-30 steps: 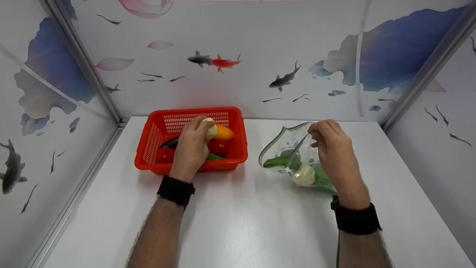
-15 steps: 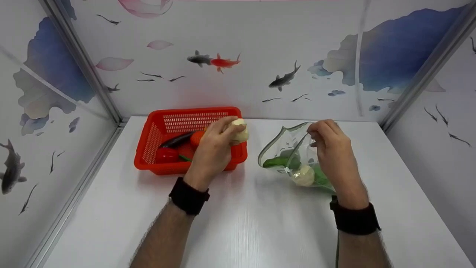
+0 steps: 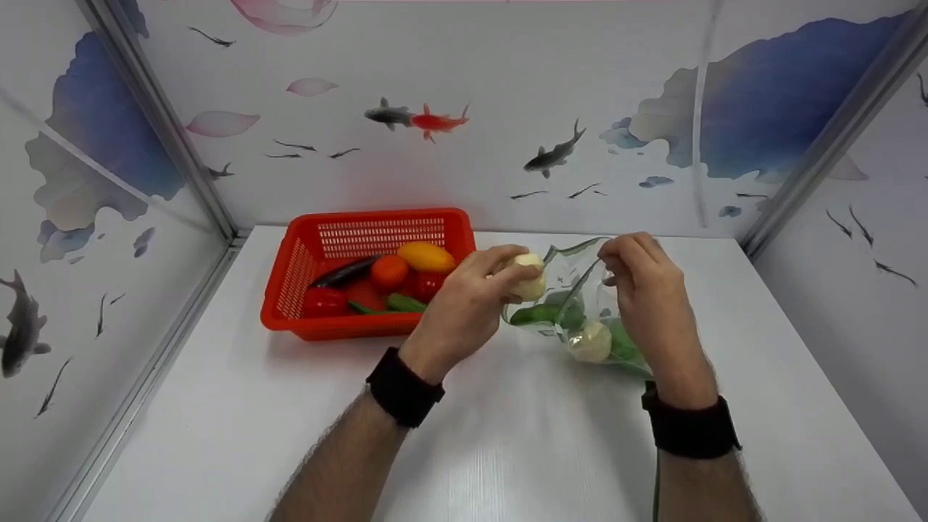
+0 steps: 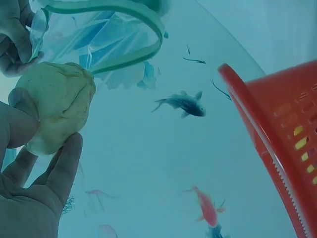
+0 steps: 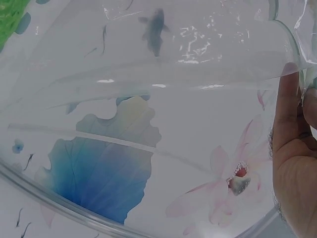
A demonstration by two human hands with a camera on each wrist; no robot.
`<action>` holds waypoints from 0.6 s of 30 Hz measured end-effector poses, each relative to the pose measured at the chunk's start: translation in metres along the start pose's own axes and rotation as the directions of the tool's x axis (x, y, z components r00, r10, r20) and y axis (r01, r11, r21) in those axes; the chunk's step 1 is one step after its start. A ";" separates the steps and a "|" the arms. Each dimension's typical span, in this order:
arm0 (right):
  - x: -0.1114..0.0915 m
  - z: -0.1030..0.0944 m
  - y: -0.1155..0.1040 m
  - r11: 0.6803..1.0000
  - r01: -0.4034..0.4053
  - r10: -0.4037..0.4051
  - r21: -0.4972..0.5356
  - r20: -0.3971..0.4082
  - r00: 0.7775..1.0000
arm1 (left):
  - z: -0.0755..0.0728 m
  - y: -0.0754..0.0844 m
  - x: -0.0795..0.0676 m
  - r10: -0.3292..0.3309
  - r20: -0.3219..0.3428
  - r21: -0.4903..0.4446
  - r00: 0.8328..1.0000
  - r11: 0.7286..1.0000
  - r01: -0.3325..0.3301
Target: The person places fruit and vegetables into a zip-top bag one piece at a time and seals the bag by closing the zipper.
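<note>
Head view, left hand (image 3: 464,301), nearer bag (image 3: 596,308)

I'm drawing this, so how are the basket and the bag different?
The basket is red; the bag is mostly clear. The basket has holes in its walls; the bag is wrinkly film. The right hand pinches the bag's edge; the basket isn't held. Both are open and hold vegetables.

The bag (image 3: 593,296) is glinting like glossy plastic, the basket (image 3: 370,330) is looking smooth, plastic; the bench (image 3: 471,449) is shining softly.
</note>
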State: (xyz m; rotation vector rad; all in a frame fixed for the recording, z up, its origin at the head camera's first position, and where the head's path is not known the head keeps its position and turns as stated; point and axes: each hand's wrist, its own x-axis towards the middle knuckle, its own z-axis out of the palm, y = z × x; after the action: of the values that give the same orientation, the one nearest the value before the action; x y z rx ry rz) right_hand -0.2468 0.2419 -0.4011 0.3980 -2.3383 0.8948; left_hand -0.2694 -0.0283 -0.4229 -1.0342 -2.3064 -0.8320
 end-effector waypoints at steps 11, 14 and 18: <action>-0.001 -0.004 -0.004 0.999 0.031 -0.030 0.011 -0.083 0.996 | 0.020 0.011 0.009 0.047 0.088 -0.003 0.995 0.999 -0.047; -0.001 -0.005 -0.004 0.999 0.034 -0.032 0.012 -0.106 0.994 | 0.022 0.011 0.010 0.067 0.111 -0.011 0.992 0.998 -0.066; -0.001 -0.007 -0.005 1.000 0.022 -0.020 0.015 -0.126 0.992 | 0.023 0.010 0.011 0.101 0.149 -0.018 0.984 0.995 -0.099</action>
State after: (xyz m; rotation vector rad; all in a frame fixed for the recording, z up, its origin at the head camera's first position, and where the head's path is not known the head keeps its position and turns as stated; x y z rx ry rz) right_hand -0.2410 0.2431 -0.3953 0.3611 -2.2090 0.9034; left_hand -0.2725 -0.0014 -0.4288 -1.2448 -2.3522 -0.7502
